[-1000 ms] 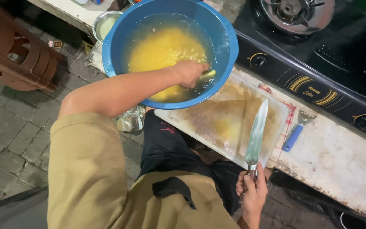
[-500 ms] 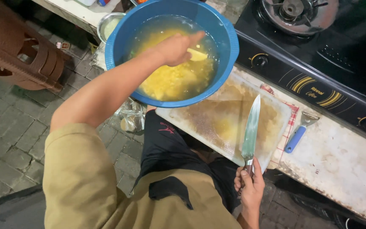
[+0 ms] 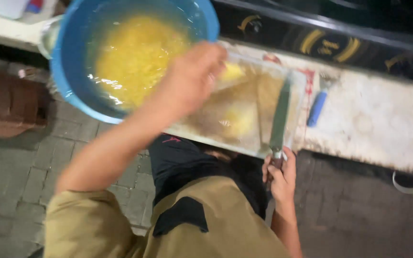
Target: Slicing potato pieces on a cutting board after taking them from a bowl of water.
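Two hands: left hand [image 3: 194, 76] holding yellow piece [image 3: 231, 71], right hand [image 3: 278, 174] gripping knife [image 3: 279, 117]

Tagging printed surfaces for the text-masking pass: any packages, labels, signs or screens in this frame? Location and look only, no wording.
No packages, signs or screens.
Stove front panel: top right, behind the counter; black strip with curved yellow-orange printed markings, blurred.
Red printed mark: on the counter at the cutting board's far right corner, partly hidden by the board.
Small red emblem: on the dark clothing below the board's near edge.
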